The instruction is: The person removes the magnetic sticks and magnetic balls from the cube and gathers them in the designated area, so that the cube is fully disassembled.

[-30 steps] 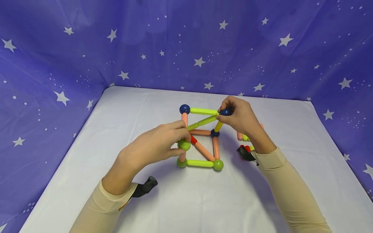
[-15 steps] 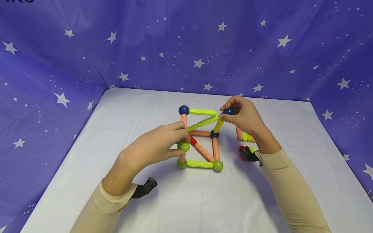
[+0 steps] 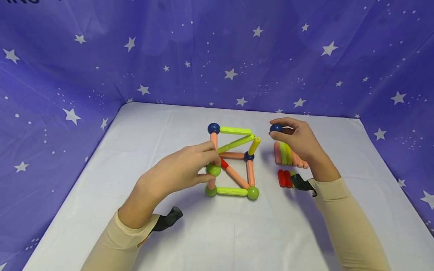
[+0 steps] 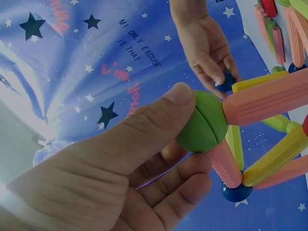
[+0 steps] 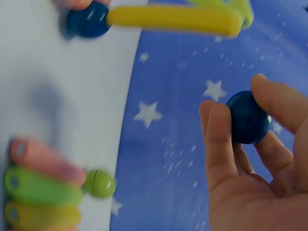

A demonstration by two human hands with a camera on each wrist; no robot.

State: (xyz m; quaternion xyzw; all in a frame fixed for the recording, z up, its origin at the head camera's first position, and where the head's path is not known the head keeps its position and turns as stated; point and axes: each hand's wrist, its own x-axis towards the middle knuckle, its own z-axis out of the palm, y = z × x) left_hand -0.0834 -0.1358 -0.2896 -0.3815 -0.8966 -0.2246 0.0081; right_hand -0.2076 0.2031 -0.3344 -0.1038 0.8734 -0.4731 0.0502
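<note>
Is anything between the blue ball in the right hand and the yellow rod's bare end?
Nothing visible: in the head and right wrist views, only open space separates the blue ball in the right hand from the bare end of the yellow rod.

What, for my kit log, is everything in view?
Rod structure: one; coral, green, yellow, red; centre
Loose rods: at least eight; coral, green, yellow, red; right of structure
Blue balls: three visible, dark blue, two attached, one held
Green balls: four visible, green, three attached, one by loose rods
Tablecloth: one, white, underneath
Starry backdrop: one, blue, behind
Wrist attachments: two, black, at wrists
Sleeves: two, beige, forearms
Left hand: one, gripping green ball
Right hand: one, gripping blue ball
</note>
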